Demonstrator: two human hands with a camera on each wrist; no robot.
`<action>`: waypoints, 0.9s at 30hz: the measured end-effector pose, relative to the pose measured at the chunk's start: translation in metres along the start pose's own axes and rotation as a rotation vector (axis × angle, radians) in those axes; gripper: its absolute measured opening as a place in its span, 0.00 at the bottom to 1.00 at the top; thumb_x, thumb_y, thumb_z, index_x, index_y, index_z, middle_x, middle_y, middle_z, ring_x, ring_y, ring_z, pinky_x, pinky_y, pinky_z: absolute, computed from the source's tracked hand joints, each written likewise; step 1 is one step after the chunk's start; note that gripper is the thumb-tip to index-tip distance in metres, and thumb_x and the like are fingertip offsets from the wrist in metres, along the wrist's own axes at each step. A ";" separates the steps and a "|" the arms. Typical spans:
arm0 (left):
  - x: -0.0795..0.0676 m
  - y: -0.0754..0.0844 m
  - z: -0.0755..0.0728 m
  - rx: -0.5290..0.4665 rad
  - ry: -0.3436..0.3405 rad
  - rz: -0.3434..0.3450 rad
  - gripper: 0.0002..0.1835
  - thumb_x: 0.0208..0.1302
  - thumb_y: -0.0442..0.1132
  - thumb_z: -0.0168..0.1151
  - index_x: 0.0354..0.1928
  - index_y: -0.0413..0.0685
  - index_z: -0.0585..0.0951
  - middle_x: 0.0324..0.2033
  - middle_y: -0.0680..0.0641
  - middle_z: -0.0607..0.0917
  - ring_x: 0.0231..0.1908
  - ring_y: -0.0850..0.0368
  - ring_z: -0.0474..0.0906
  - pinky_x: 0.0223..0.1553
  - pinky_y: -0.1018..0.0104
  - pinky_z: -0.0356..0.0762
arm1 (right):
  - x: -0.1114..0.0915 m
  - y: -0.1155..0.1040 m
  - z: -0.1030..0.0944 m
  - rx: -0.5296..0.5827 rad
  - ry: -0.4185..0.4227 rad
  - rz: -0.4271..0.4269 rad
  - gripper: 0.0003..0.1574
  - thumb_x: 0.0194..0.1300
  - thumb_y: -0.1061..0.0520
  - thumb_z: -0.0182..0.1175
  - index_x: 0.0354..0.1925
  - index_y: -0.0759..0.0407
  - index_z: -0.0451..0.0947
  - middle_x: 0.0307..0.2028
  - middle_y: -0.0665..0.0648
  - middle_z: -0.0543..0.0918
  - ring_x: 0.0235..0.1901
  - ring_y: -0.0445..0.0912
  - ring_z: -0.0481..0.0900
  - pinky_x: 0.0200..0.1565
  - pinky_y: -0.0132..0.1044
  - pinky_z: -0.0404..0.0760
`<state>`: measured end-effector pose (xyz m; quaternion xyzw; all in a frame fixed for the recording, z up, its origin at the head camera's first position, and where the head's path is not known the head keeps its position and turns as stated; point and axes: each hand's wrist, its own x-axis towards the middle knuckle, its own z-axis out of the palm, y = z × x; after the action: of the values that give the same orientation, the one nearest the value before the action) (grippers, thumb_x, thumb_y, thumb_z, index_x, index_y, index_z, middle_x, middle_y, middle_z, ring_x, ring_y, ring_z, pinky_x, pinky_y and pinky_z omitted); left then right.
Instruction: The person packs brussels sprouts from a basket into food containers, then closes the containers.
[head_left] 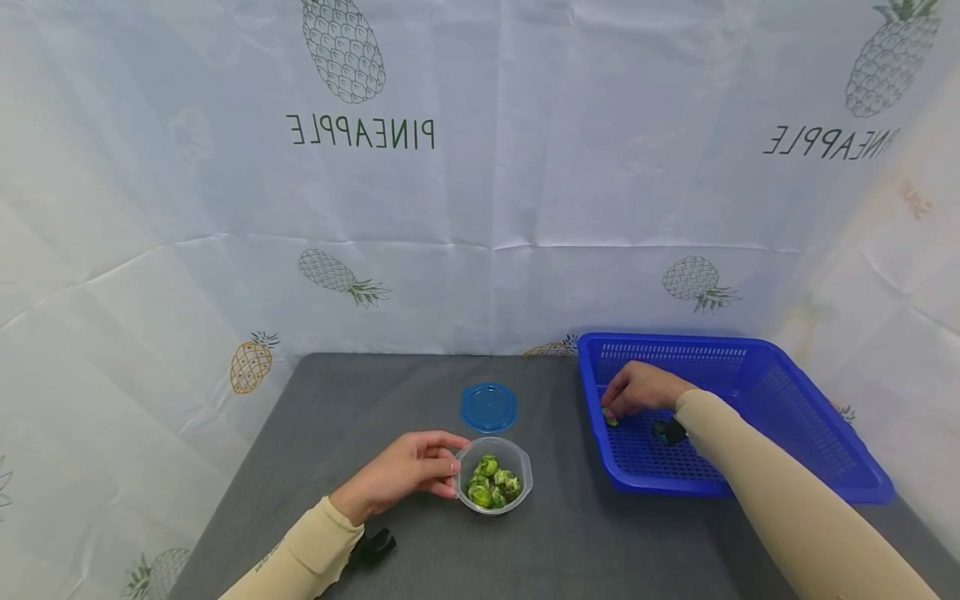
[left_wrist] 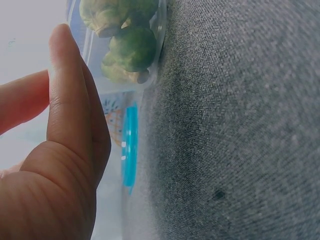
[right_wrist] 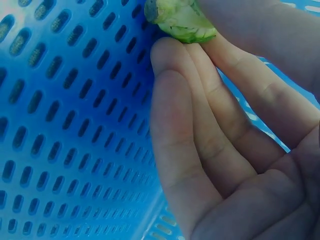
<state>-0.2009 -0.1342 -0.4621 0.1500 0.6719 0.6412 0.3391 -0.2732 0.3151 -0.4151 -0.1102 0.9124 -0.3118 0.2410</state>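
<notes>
Several green Brussels sprouts (head_left: 482,495) lie in a clear plastic bowl (head_left: 525,467) on the grey table. At the bowl's left side, my left hand (head_left: 408,471) holds its rim between thumb and fingers. Inside the blue basket, near its left wall, my right hand (head_left: 645,388) pinches a Brussels sprout (right_wrist: 182,20) between thumb and fingertips. The right wrist view shows the cut stem end of this sprout, close to the basket's slotted plastic.
A round blue lid (head_left: 489,407) lies flat behind the bowl. The large blue slotted basket (head_left: 787,417) stands on the right of the grey table (head_left: 360,400). Behind the table hangs a white pineapple-print curtain (head_left: 465,183).
</notes>
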 end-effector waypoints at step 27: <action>0.000 0.003 0.003 0.021 0.006 0.002 0.29 0.78 0.38 0.67 0.75 0.35 0.73 0.41 0.46 0.88 0.40 0.56 0.87 0.48 0.61 0.94 | -0.070 -0.049 -0.024 0.123 0.279 -0.003 0.26 0.75 0.43 0.70 0.64 0.53 0.87 0.60 0.57 0.90 0.62 0.57 0.87 0.68 0.65 0.82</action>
<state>-0.1998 -0.1320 -0.4587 0.1523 0.6795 0.6347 0.3351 -0.2229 0.3131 -0.3422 -0.0520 0.9160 -0.3800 0.1177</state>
